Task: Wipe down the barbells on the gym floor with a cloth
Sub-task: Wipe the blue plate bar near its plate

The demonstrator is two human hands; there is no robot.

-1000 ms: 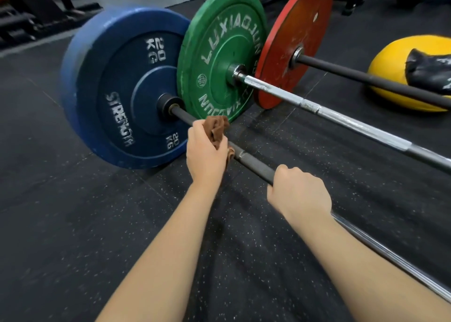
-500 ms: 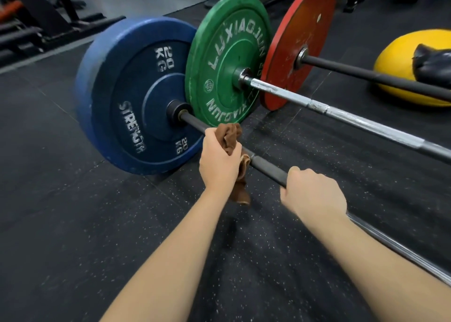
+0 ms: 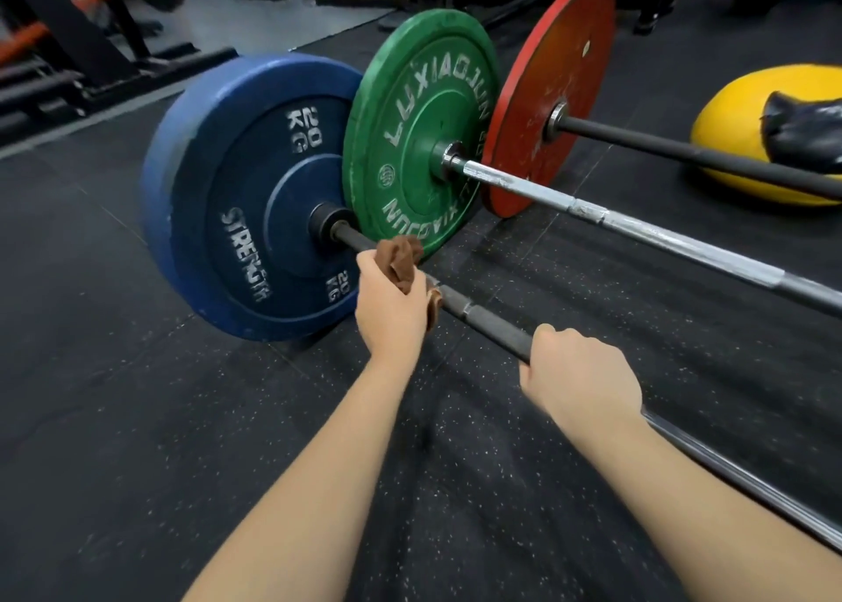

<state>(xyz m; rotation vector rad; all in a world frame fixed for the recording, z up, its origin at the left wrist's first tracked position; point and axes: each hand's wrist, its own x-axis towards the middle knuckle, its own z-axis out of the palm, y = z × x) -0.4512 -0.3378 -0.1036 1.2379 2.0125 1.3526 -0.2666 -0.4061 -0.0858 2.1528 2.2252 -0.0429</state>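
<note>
Barbell shaft [image 3: 483, 318] nearest the person lies low over the gym floor [image 3: 136, 419], with both grips on it. The left grip [image 3: 392, 314] is curled round a brown cloth [image 3: 398, 259] wrapped over the shaft, just beside the collar of the blue plate [image 3: 246, 200]. The right grip [image 3: 578, 373] is closed bare round the shaft further along, apart from the cloth.

To wipe well, the right grip should probably hold the shaft firm so it cannot roll, while the left squeezes the cloth fully round the metal, works right up to the collar, and twists to reach the underside. A loose end of cloth hangs below the left grip and is best gathered in.

Beyond lie a silver bar [image 3: 638, 227] with a green plate [image 3: 419, 122] and a black bar [image 3: 683, 154] with a red plate [image 3: 546, 100]. Whether these are already wiped cannot be told.
</note>
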